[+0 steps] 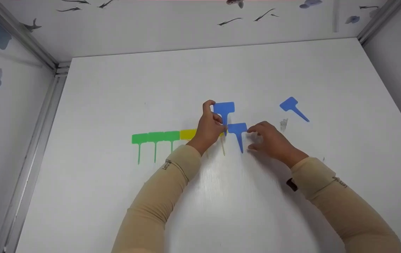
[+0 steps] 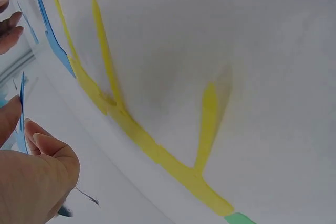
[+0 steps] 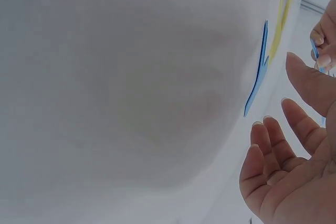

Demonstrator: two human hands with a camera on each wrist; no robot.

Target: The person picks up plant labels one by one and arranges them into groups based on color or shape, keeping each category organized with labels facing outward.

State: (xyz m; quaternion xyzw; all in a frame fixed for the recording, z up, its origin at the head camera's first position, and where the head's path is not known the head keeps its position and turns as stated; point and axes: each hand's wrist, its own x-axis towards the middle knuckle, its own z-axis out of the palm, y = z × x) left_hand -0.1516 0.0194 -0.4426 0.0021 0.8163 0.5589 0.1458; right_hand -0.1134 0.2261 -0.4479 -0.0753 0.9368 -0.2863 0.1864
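Observation:
T-shaped plastic plant labels lie side by side in a row on the white table. My left hand point(image 1: 209, 127) pinches a blue plant label point(image 1: 226, 107) between thumb and fingers, held over the row's right part with its pointed stem downward. Just below it, a second blue plant label point(image 1: 238, 128) lies at the row's right end, beside the yellow labels point(image 2: 139, 132). My right hand point(image 1: 274, 141) is just right of that label, index fingertip right at its edge. The right wrist view shows the right hand's fingers point(image 3: 254, 166) loosely bent, with nothing between them. The left forearm hides some yellow stems in the head view.
Several green labels point(image 1: 156, 136) form the row's left part. Another blue label point(image 1: 289, 104) lies tilted on the table point(image 1: 144, 84) at the far right, near a grey smudge point(image 1: 283, 124). White panels with fish prints stand around the table's back and sides.

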